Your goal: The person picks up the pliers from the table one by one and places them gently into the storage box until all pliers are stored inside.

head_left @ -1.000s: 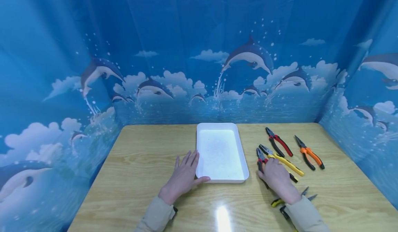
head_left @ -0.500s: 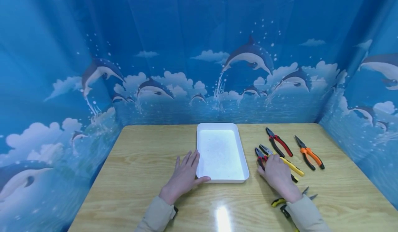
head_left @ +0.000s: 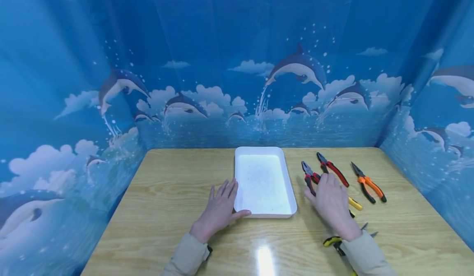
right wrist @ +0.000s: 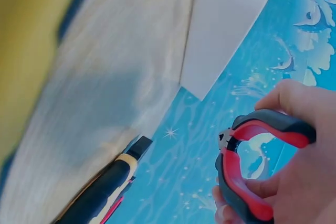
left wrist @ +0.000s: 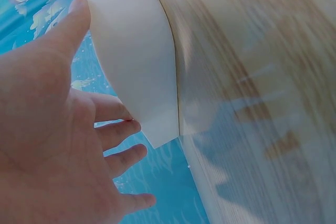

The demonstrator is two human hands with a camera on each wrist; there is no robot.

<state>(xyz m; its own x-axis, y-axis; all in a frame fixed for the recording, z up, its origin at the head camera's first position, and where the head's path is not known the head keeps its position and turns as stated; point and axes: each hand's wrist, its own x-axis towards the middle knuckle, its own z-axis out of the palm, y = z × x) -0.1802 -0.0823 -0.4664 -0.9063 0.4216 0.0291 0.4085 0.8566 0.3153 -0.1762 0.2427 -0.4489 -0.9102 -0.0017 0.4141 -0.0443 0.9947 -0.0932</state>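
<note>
Since the preceding frames, the red-and-black pliers (head_left: pixel 310 172) have been shifted forward and apparently raised off the bench (head_left: pixel 185 173); the yellow-handled pliers (head_left: pixel 355 203) are now mostly covered. Pick-up is therefore judged to have been achieved. The held pliers are located right of the white tray (head_left: pixel 262 183), apart from it. Their spread handles are gripped between thumb and fingers by the right hand (head_left: pixel 328 202), jaws directed away from the wearer; clearance cannot be read well from overhead. Nothing is gripped by the left hand (head_left: pixel 217 208), its fingers splayed against the tray's left side.
</note>
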